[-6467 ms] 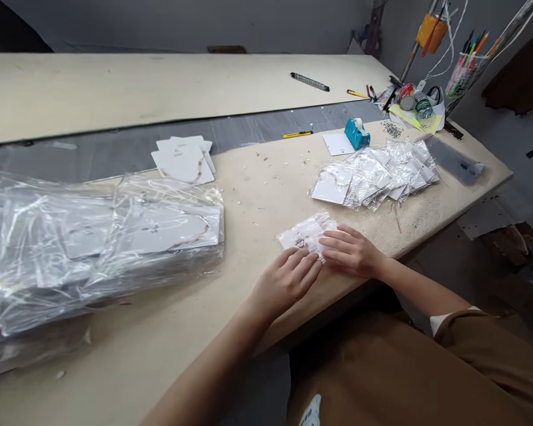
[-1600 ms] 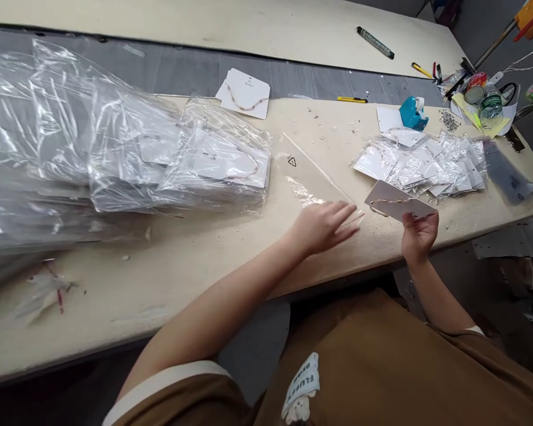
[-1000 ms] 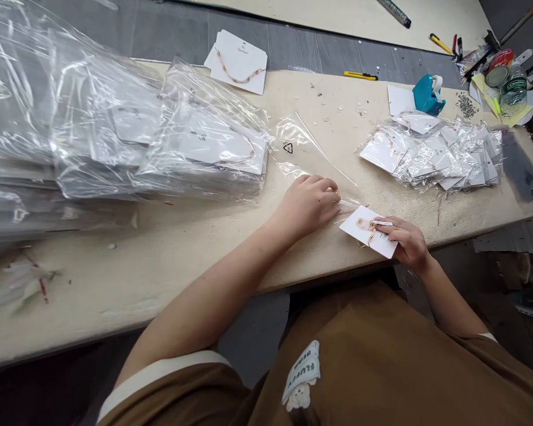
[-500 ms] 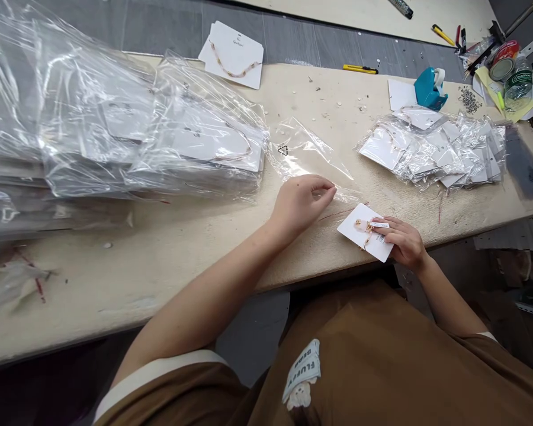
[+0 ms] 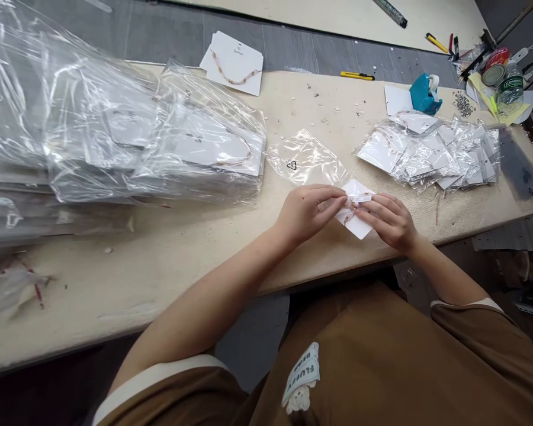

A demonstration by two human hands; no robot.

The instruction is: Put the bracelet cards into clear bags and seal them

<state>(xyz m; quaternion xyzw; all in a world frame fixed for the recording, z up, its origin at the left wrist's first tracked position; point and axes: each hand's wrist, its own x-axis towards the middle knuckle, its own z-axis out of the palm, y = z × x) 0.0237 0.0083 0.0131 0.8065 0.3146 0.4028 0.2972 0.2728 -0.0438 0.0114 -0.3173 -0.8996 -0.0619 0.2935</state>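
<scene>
Well, left hand (image 5: pixel 308 213) and right hand (image 5: pixel 386 222) clamp an earring card (image 5: pixel 355 226); shirt tag (image 5: pixel 301 370) reads FLUFFY BEAR.

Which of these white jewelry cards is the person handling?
The card held between the left hand and right hand, with gold jewelry on it; the other cards lie on the table, most bagged.
</scene>
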